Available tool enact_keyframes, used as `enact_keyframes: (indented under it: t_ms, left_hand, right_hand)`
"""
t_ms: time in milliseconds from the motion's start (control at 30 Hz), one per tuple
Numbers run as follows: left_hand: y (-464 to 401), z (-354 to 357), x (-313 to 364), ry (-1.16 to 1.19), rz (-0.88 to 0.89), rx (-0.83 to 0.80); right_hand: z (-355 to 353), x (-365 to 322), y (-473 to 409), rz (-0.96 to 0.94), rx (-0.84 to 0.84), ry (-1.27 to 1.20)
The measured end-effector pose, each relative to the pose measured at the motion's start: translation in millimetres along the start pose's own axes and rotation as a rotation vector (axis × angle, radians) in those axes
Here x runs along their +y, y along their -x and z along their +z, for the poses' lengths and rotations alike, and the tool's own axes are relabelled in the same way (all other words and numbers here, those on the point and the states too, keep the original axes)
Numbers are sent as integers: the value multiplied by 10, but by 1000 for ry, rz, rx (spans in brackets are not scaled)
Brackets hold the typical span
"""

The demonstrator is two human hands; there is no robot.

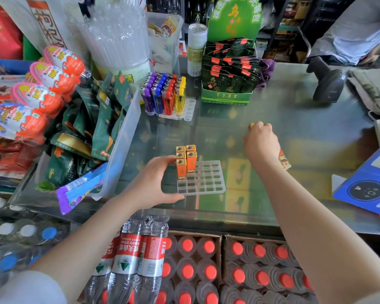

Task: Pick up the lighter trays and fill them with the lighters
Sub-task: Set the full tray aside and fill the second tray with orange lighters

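Lighters (185, 162) upright in tray (203, 179), left hand (155, 183) steadying

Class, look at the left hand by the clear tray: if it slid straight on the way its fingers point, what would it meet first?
The left hand points right; it would probably first press into the orange lighters standing in the clear tray, whose edge its thumb already touches.
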State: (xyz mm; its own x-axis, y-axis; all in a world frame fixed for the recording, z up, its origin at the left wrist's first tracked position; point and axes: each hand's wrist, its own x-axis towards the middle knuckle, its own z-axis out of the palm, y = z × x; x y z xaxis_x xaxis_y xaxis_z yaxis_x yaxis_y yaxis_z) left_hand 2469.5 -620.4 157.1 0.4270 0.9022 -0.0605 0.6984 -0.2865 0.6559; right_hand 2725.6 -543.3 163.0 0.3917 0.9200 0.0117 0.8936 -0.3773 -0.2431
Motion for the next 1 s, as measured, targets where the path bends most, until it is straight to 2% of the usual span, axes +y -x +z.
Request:
enact_keyframes:
  t_ms: [67, 167, 267, 367, 433, 633, 767, 867, 1000]
  left_hand:
    - [-11, -9, -2, -2, 7, -14]
    - [-15, -10, -3, -1, 14, -14]
    - [-2, 7, -11, 11, 22, 3]
    - [39, 21, -19, -10, 37, 31]
    - [76, 22, -17, -19, 33, 47]
    - [170, -1, 0, -49, -1, 52]
    - [243, 8, -27, -57, -7, 61]
    - [268, 7, -51, -57, -11, 52]
    - [266, 7, -54, -56, -25, 47]
  right_hand:
    - [-30, -10, -22, -39, -43, 18]
    - [-51, -64, 48, -207, -119, -39]
    - [-102, -144, 289, -359, -113, -413]
    - [-260, -243, 666, -380, -120, -875]
    - [-313, -264, 875, -424, -164, -991]
    - [-265, -235, 1151, -489, -313, -1087]
    - [-173, -245, 1239, -545, -352, -961]
    - [-125, -270, 1284, -573, -326, -886]
    - [-91, -292, 1341, -671, -196, -761]
